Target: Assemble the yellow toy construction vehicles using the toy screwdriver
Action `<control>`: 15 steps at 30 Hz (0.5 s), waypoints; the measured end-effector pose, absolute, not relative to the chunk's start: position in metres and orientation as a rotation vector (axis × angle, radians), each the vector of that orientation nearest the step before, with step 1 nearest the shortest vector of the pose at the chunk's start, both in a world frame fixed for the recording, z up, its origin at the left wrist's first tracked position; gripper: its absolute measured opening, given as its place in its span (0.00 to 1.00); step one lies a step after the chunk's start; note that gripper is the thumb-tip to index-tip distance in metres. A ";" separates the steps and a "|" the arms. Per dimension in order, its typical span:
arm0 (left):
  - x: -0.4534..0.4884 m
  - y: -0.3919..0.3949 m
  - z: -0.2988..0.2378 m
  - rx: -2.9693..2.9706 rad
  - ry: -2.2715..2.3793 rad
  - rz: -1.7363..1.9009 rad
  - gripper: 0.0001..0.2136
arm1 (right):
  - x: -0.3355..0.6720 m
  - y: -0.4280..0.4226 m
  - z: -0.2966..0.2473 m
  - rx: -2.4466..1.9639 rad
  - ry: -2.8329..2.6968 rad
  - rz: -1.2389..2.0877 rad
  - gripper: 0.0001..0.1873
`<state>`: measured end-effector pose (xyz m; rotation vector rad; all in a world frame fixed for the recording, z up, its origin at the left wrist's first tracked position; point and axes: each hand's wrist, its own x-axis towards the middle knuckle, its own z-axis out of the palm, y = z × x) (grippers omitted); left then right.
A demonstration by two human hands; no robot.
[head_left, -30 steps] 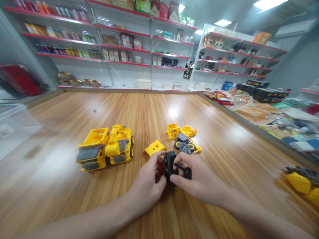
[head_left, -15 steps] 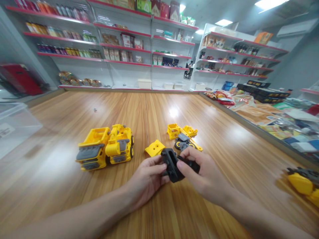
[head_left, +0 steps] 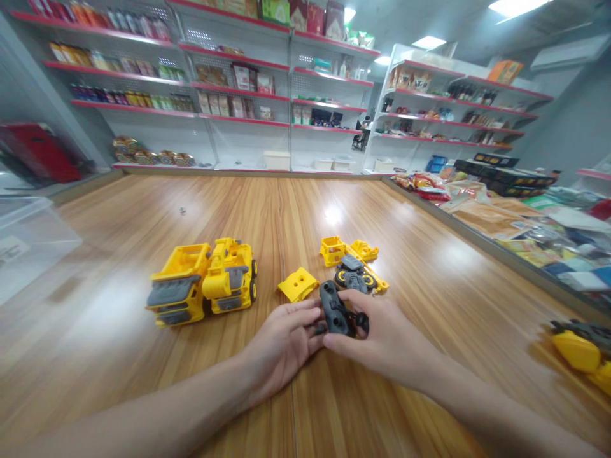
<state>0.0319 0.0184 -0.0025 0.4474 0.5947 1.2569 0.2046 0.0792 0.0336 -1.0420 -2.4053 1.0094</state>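
A black plastic toy vehicle base (head_left: 334, 312) is held upright between my hands, its face with round sockets turned toward me. My right hand (head_left: 375, 327) grips it from the right, thumb at the lower end and fingers at the top. A dark round-ended piece (head_left: 363, 322) sticks out beside that palm; whether it is attached I cannot tell. My left hand (head_left: 289, 334) has thumb and fingertips at the base's left edge. Just behind lie a yellow plate with holes (head_left: 298, 284) and a grey toy part with wheels (head_left: 353, 278).
Left of my hands stand a yellow toy dump truck (head_left: 179, 283) and a yellow toy excavator (head_left: 231, 277). Further yellow pieces (head_left: 333, 250) lie beyond the grey part. A clear plastic bin (head_left: 35, 238) is at far left; another yellow toy (head_left: 577, 351) lies at far right.
The black base has been turned so its socketed face shows instead of its hollow side. My right hand has shifted from its side to a grip around its ends.
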 end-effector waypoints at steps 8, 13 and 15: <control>0.034 0.018 -0.004 0.445 0.685 1.274 0.25 | 0.206 0.088 0.038 -1.160 -2.231 1.109 0.08; 0.036 0.017 -0.004 0.422 0.763 1.307 0.25 | 0.205 0.091 0.036 -1.225 -2.124 1.129 0.13; 0.035 0.017 -0.002 0.414 0.754 1.299 0.24 | 0.205 0.091 0.033 -1.189 -2.054 1.170 0.13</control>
